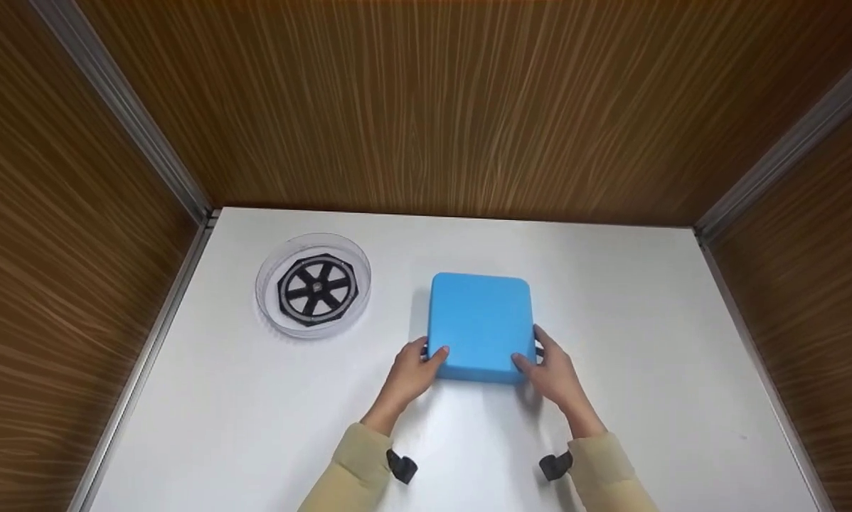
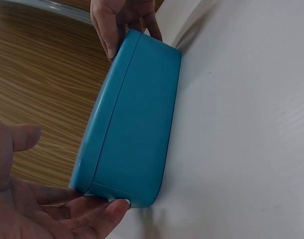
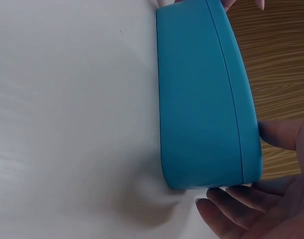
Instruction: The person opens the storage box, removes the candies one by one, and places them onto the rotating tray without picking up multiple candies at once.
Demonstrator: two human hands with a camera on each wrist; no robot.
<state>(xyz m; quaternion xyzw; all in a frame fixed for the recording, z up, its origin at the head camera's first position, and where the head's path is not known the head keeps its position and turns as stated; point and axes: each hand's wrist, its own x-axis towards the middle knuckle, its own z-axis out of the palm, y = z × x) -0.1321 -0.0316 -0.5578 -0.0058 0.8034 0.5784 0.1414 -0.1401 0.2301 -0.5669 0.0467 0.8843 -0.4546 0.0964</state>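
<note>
A blue case (image 1: 479,320) with rounded corners stands on the white table, its flat top facing up. A thin seam runs round the case (image 2: 137,114) near its top edge. From the left side my left hand (image 1: 413,370) holds it with the fingers against the side wall; the thumb lies over the top in the head view, but looks raised off it in the left wrist view. My right hand (image 1: 552,370) grips the opposite side, thumb at the top edge of the case (image 3: 206,99) and fingers low on its end. Small dark parts show beside both hands.
To the left, a clear round dish (image 1: 262,295) holds a black spoked wheel-like piece (image 1: 317,288). Wood-grain panels (image 1: 426,107) enclose the white table (image 1: 646,320) at the back and both sides. Metal rails run along the side edges.
</note>
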